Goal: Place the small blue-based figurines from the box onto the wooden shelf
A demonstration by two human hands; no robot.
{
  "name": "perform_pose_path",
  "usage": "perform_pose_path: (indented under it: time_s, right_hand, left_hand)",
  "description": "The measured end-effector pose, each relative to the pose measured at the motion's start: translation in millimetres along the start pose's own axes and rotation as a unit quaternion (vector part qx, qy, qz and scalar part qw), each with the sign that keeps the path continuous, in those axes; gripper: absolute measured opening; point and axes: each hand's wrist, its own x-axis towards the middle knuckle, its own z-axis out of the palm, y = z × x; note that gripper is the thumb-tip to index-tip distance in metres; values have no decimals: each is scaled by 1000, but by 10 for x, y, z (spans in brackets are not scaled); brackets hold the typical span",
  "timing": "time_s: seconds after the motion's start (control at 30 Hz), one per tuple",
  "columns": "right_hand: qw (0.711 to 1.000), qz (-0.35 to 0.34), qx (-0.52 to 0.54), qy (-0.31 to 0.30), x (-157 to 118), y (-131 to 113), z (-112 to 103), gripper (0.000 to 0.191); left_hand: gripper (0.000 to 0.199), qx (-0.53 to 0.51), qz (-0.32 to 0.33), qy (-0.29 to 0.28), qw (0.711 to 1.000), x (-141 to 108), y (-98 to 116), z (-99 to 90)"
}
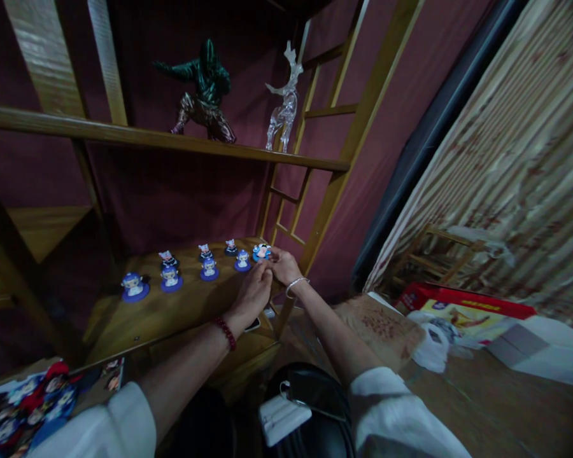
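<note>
A small figurine with a light blue base [261,252] is at the right end of the wooden shelf, against the fingertips of my right hand [285,267]. These fingers are bent closed at its right side. My left hand [254,291] is just below and to the left, its fingers curled together near the right fingertips; what they hold, if anything, is hidden. Left of my hands, several purple-based figurines form a front row, the nearest being a white-and-purple figurine [242,260]. Behind them stand smaller dark-based figurines, one a pink-and-black figurine [230,247].
On the upper shelf [248,151] stand a green-and-bronze crouching statue [205,95] and a clear deer figure [283,105]. More colourful figurines [38,401] fill a box at lower left. A white case [284,418] lies on my lap. A red-edged box [472,312] rests at right.
</note>
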Motion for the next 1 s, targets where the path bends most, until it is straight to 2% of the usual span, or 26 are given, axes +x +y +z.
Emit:
perform_pose_path:
  time_s: [0.13, 0.3, 0.63, 1.0]
  right_hand:
    - [999, 34, 2, 14, 143, 4, 21, 29]
    - [997, 65, -9, 27, 268, -44, 46, 31]
    - [994, 111, -16, -5, 404, -144, 90, 33]
    - [997, 73, -7, -14, 613, 164, 262, 33]
  left_hand:
    - [43, 46, 8, -12, 999, 48, 49, 60]
    - [46, 88, 0, 8, 996, 131, 100, 116]
    - [45, 90, -42, 31, 995, 289, 89, 137]
    - [44, 82, -57, 43, 994, 308, 78, 111]
